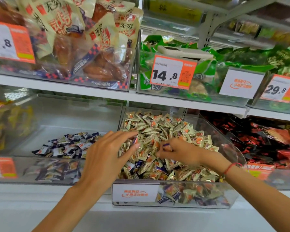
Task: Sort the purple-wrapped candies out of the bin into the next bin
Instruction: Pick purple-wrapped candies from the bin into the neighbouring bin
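Two clear bins sit side by side on the lower shelf (94,196). The right bin (231,193) is heaped with cream-wrapped candies (159,126), and a few purple-wrapped ones show among them near its front edge, around (159,169). The left bin (40,124) holds a loose pile of purple candies (69,145) spread across its floor toward the front right corner; they lie flat at mixed angles, with no common direction.

The left hand (105,153) reaches over the wall between the bins, fingers pointing right into the heap. Its thumb and fingertips pinch a small purple candy (134,140) at the left edge of the heap; the piece stands roughly on end, long axis near vertical, though most of it is hidden behind the fingers. The other fingers are stretched out and slightly spread.

The right hand (179,152) lies over the middle of the heap, fingers curled and pointing left. It pinches a second purple piece (166,146), of which only a purple edge and an orange patch show; its long axis seems to run roughly left to right, but that is hard to tell. A red cord (230,167) circles the right wrist.

A white label (135,193) is fixed to the front wall of the right bin. On the upper shelf stand bins of bagged snacks with price tags, one reading 14.8 (172,72).
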`<action>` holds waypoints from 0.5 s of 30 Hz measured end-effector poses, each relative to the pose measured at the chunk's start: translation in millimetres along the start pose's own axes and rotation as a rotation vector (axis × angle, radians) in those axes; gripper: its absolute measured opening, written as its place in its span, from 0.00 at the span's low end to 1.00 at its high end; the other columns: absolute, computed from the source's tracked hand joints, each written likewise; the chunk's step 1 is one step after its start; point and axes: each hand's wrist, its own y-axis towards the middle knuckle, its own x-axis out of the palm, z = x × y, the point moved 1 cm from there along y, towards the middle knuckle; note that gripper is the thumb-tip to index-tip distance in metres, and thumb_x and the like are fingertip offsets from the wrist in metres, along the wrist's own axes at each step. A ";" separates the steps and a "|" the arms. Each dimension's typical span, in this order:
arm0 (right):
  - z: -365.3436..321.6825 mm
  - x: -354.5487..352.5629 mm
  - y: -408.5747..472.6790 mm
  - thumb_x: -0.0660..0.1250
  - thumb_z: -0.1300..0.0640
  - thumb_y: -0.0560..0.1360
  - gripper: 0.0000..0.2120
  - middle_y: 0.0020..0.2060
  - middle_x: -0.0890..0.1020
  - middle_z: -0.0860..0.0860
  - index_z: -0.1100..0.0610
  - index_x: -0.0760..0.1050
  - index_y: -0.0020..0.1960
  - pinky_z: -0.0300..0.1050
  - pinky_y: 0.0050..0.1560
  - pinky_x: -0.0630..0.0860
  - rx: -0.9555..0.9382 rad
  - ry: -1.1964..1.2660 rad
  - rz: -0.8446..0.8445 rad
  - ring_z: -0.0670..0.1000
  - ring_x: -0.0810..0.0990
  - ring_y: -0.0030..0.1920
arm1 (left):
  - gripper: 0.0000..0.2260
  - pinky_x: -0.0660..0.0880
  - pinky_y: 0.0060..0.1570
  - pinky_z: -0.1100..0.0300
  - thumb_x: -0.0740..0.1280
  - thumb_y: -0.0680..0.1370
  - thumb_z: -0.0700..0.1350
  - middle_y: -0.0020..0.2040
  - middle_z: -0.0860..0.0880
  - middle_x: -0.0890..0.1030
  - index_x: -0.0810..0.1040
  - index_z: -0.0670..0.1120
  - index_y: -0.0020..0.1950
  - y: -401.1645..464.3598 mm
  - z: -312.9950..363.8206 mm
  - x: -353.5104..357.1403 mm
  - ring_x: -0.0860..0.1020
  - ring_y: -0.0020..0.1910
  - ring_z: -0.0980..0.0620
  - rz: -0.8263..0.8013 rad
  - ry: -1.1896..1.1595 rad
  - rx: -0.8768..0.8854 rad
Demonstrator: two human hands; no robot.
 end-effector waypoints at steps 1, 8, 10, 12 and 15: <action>2.6 2.3 4.7 0.65 0.46 0.77 0.13 0.34 0.75 0.44 0.53 0.73 0.40 0.37 0.39 0.72 0.031 -0.126 -0.062 0.41 0.74 0.34 | 0.16 0.77 0.49 0.59 0.65 0.74 0.56 0.51 0.55 0.83 0.81 0.52 0.58 -0.3 0.3 -0.1 0.75 0.48 0.64 0.008 -0.002 0.007; 10.1 8.2 27.3 0.73 0.45 0.71 0.24 0.58 0.78 0.51 0.59 0.76 0.60 0.50 0.62 0.75 0.191 -0.284 -0.309 0.55 0.77 0.59 | 0.17 0.74 0.45 0.68 0.63 0.76 0.60 0.51 0.59 0.82 0.79 0.55 0.60 -1.0 -6.6 -2.3 0.75 0.48 0.66 -0.048 0.013 -0.025; 12.7 6.4 25.9 0.73 0.46 0.71 0.17 0.56 0.78 0.47 0.55 0.80 0.55 0.49 0.64 0.74 0.164 -0.240 -0.281 0.53 0.76 0.60 | 0.16 0.75 0.45 0.67 0.65 0.75 0.58 0.51 0.59 0.81 0.79 0.55 0.61 -1.2 -8.6 -5.1 0.75 0.48 0.65 -0.045 0.013 -0.040; 15.5 5.8 17.5 0.74 0.47 0.71 0.11 0.48 0.80 0.42 0.54 0.82 0.48 0.47 0.62 0.73 0.105 -0.101 -0.213 0.49 0.78 0.55 | 0.16 0.75 0.43 0.66 0.66 0.75 0.58 0.50 0.60 0.81 0.79 0.56 0.61 -1.6 -10.1 -8.3 0.75 0.47 0.65 -0.032 0.021 -0.044; 12.4 0.3 0.3 0.73 0.50 0.72 0.07 0.37 0.83 0.44 0.54 0.82 0.44 0.37 0.47 0.72 0.036 0.193 -0.016 0.43 0.80 0.41 | 0.16 0.72 0.41 0.69 0.66 0.75 0.58 0.49 0.59 0.81 0.80 0.54 0.60 -0.9 -13.9 -15.1 0.76 0.46 0.63 0.003 0.041 -0.045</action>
